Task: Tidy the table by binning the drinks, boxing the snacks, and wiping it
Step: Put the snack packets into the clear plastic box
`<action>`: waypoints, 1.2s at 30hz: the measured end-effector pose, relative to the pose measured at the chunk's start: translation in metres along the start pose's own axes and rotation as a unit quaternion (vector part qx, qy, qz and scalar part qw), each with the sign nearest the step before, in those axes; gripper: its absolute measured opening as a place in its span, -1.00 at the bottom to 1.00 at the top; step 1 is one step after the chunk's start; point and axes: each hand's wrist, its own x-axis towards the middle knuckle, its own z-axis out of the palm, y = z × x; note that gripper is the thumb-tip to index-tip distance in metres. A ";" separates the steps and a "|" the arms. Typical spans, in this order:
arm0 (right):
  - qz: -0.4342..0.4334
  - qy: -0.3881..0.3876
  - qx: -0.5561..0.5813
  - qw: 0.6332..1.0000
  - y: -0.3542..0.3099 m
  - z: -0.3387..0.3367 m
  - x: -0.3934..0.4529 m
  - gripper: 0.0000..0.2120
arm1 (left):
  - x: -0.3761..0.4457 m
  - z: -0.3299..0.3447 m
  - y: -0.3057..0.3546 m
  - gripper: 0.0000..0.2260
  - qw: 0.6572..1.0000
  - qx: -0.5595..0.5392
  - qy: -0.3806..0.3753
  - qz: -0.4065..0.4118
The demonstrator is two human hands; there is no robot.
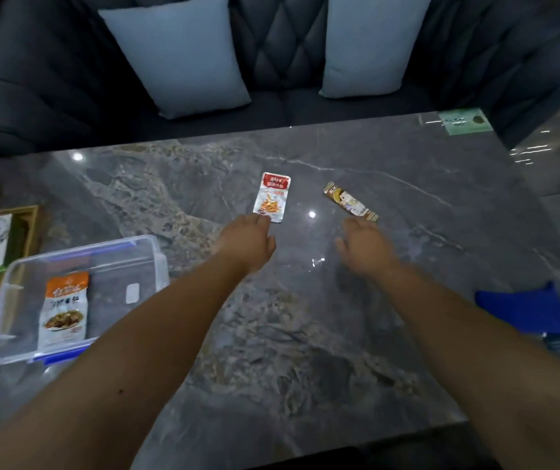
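My left hand [249,240] touched the red-and-white snack packet [271,197] mid-frame, my right hand [363,247] reached the striped snack stick [349,200]; honestly can't tell either grip.

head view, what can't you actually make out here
- Left hand: fingertips hidden behind its own back, so contact with the red and white packet is unclear.
- Right hand: the same at the striped stick packet.
- Blue cloth: cut off by the right edge.
- Packet print: blurred, unreadable.
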 end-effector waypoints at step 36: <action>0.115 -0.049 0.198 0.972 0.064 0.011 0.131 -0.89 | 0.123 0.034 0.007 -0.60 0.918 -0.228 0.004 -0.323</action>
